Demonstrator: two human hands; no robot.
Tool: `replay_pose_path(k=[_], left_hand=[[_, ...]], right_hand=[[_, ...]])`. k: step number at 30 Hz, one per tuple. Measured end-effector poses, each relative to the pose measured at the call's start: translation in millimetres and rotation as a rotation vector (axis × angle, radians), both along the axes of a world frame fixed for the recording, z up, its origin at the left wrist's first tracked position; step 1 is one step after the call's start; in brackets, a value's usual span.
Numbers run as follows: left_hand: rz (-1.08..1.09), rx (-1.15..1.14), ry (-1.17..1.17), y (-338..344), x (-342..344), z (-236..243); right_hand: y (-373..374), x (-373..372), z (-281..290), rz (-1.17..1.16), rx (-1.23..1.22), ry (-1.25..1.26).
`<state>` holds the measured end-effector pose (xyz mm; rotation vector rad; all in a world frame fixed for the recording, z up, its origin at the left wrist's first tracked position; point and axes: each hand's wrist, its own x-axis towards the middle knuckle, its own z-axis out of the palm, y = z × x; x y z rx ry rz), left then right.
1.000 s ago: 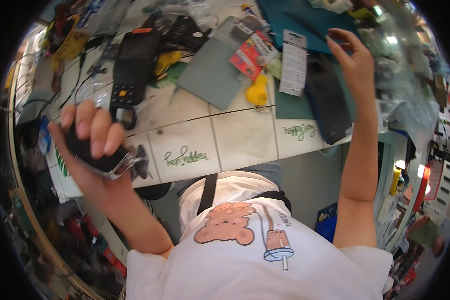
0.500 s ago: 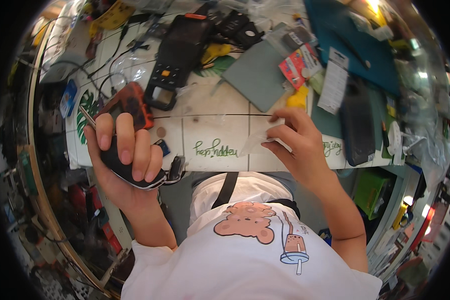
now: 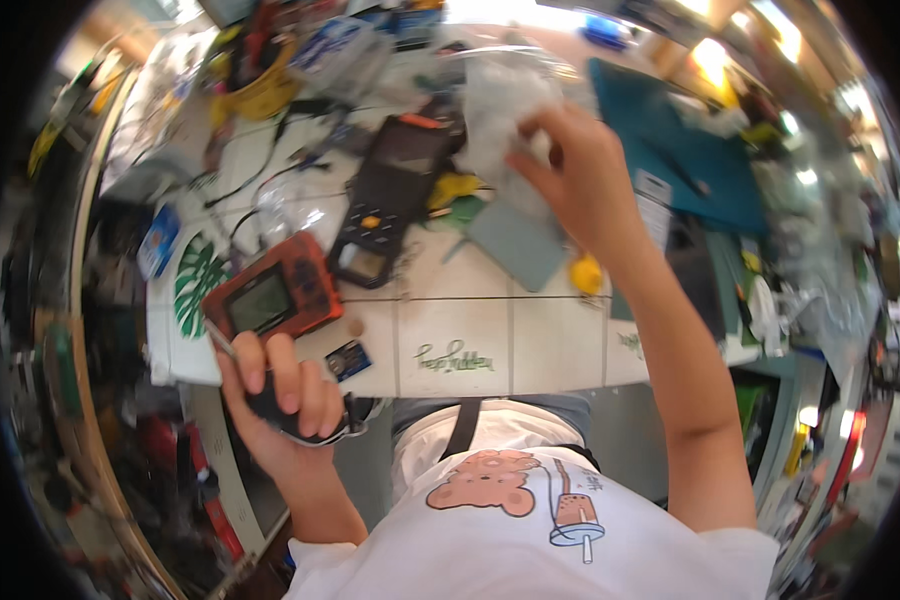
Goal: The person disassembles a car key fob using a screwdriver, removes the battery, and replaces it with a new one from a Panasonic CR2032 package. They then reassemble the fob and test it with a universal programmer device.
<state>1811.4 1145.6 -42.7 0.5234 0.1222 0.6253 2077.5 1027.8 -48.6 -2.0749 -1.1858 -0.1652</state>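
Observation:
My left hand (image 3: 285, 400) is wrapped round a black object (image 3: 325, 425) with a shiny metal rim and a thin metal stem, low at the left, beside an orange handheld device (image 3: 270, 295). My right hand (image 3: 580, 190) is raised over the back of the bench, fingertips closed on a translucent plastic bag (image 3: 500, 100), slightly blurred. Below it lie a grey-green flat pad (image 3: 520, 250) and a small yellow object (image 3: 586, 274). A dark keypad handheld (image 3: 390, 190) lies between the hands. A small blue circuit board (image 3: 347, 360) is beside my left hand.
The white tiled bench (image 3: 455, 335) holds cables, a yellow basket (image 3: 260, 95) at the back left, a teal mat (image 3: 670, 140) at the right, packets and plastic wrappings. Crowded shelving lines both sides.
My right hand has moved up toward the back with the translucent plastic. My left hand still grips the black object and appears lower. The view has shifted, showing more of the bench's back.

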Motion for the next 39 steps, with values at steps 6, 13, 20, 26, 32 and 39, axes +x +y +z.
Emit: replay_pose_path(k=[6,13,20,26,32,39], left_hand=[[-0.047,-0.056,0.017,-8.0,19.0,-13.9],[-0.045,0.02,0.097,-4.9,25.8,-12.2],[-0.21,-0.041,0.043,-27.9,64.4,-9.7],[-0.206,-0.012,0.034,-41.1,58.1,-0.3],[-0.06,0.027,0.061,-31.4,32.8,4.2],[-0.105,-0.126,0.009,-34.8,35.2,-18.9]], right_hand=[[1.1,40.3,-5.7,-0.342,-0.129,-0.296],[-190.9,27.6,-0.7,-0.621,-0.014,-0.168],[-321.5,42.8,-33.3,-0.727,-0.221,0.148],[-257.8,78.2,-52.2,-0.368,-0.151,-0.078],[-173.9,8.6,-15.8,-0.078,-0.194,0.269],[-102.9,-44.9,-52.0,-0.2,-0.655,-0.093]])
